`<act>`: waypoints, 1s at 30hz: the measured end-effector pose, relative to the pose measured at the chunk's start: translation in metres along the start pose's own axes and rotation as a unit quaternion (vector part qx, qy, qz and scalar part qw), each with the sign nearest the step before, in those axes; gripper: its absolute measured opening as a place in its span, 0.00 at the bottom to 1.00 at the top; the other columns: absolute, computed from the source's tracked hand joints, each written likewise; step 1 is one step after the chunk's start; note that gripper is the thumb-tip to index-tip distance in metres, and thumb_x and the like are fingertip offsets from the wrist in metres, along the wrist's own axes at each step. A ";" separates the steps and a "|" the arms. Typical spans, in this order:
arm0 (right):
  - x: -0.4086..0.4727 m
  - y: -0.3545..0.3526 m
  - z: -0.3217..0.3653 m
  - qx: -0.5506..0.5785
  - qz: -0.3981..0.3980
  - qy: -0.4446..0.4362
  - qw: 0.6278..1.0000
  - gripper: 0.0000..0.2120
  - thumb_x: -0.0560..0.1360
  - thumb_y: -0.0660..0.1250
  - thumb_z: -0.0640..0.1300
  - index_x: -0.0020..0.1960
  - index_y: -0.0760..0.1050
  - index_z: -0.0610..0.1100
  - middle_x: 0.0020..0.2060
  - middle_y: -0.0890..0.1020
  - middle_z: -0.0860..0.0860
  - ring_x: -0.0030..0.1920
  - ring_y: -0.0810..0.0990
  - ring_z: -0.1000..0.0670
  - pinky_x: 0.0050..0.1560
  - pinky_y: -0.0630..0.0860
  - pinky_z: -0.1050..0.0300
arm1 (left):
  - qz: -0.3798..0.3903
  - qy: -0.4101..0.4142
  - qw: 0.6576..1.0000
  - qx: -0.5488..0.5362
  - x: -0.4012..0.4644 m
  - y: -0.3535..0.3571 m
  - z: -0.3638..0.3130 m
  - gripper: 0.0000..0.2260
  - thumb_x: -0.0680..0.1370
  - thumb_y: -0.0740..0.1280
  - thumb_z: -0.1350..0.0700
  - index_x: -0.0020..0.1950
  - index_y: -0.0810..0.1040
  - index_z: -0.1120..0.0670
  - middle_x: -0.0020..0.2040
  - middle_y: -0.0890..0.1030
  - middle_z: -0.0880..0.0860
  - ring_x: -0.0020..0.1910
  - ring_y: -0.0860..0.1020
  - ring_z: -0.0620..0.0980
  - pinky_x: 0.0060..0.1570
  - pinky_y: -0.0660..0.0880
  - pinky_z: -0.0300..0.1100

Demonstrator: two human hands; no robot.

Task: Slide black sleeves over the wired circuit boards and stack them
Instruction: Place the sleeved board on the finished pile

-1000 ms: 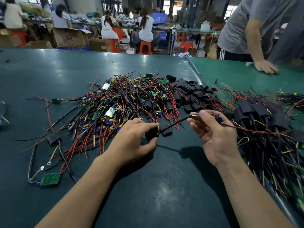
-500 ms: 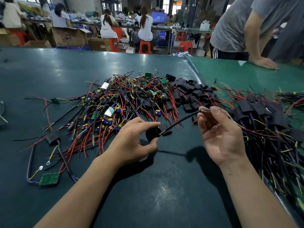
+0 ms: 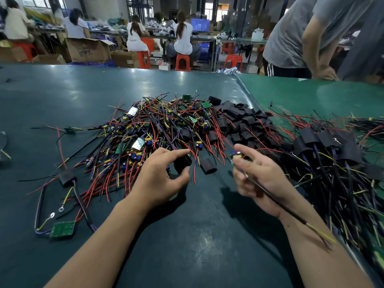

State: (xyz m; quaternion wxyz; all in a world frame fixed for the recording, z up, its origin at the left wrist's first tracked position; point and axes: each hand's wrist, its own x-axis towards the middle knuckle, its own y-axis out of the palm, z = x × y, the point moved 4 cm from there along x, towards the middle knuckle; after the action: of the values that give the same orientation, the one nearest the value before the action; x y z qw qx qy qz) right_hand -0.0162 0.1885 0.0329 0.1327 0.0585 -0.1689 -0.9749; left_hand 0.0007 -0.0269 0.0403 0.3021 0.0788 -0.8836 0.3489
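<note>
My left hand [image 3: 160,175] pinches an open black sleeve [image 3: 182,163] between thumb and forefinger, just above the mat. My right hand [image 3: 259,175] grips a wired circuit board [image 3: 236,155] at its fingertips; its black cable [image 3: 280,206] trails back over my right forearm. The sleeve and the board are a hand's width apart. A tangled pile of unsleeved wired boards [image 3: 153,132] lies behind my left hand. Loose black sleeves [image 3: 239,121] are heaped beyond, and one sleeve [image 3: 208,165] lies between my hands. Sleeved boards [image 3: 324,146] are stacked to the right.
A loose green board [image 3: 62,229] with ring-terminal wires and a sleeved one [image 3: 66,177] lie at the left on the dark green mat [image 3: 187,235]. A person in a grey shirt [image 3: 307,36] leans on the far right edge. Seated workers, cardboard boxes and red stools are behind.
The cable has come out of the sleeve. My right hand has turned the board end toward the sleeve, so the cable now trails back over my forearm. My left hand kept the sleeve.
</note>
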 end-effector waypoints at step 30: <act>-0.006 -0.007 0.019 -0.007 -0.168 -0.209 0.963 0.05 0.78 0.66 0.39 0.46 0.81 0.40 0.28 0.79 0.47 0.29 0.81 0.49 0.29 0.76 0.59 | 0.025 0.011 0.999 -0.043 0.003 0.008 0.004 0.16 0.73 0.74 0.62 0.61 0.80 0.57 0.52 0.81 0.48 0.50 0.78 0.39 0.54 0.74 0.33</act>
State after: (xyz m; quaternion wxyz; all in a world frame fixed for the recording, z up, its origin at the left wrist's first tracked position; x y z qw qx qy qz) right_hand -0.0157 0.2029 0.0485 -0.0705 -0.1203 -0.1736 -0.9749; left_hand -0.0062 -0.0235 0.0353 0.3063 0.0394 -0.8961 0.3187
